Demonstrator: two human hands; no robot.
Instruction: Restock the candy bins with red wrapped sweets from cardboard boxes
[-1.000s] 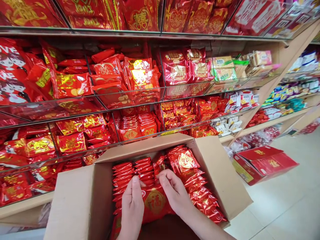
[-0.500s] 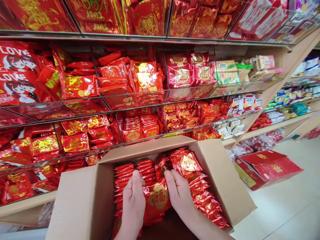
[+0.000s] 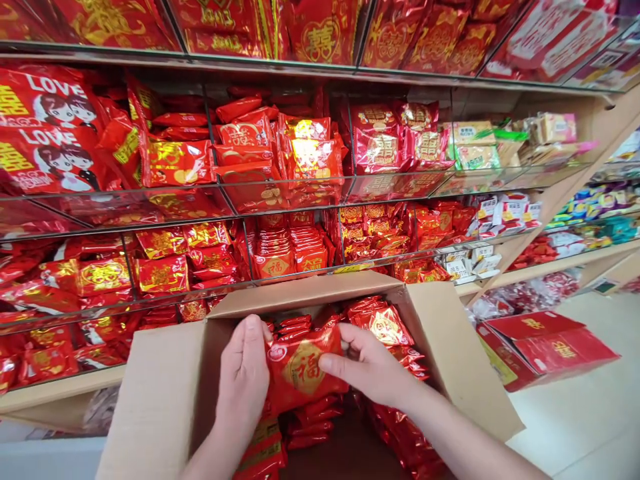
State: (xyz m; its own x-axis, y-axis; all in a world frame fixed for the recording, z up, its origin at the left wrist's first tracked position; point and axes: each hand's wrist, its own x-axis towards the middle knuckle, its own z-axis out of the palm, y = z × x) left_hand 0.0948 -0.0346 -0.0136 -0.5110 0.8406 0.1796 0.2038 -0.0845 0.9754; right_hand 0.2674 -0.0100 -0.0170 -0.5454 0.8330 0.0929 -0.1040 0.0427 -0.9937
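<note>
The red packet [image 3: 303, 370] in my fingers bears a gold "福". Shelf bags [image 3: 47, 127] at upper left read "LOVE". Packets [image 3: 323, 40] on the top shelf show "囍".

Glossy red foil packets [image 3: 300, 370], matt brown cardboard box [image 3: 160, 400], glass shelves [image 3: 280, 193]

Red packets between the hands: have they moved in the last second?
Yes. The left hand and right hand have lifted the red packets upward, toward the back flap of the cardboard box.

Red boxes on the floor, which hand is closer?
Right. The right hand holds the packet stack on the side toward the red boxes; the left hand grips its far side.
</note>
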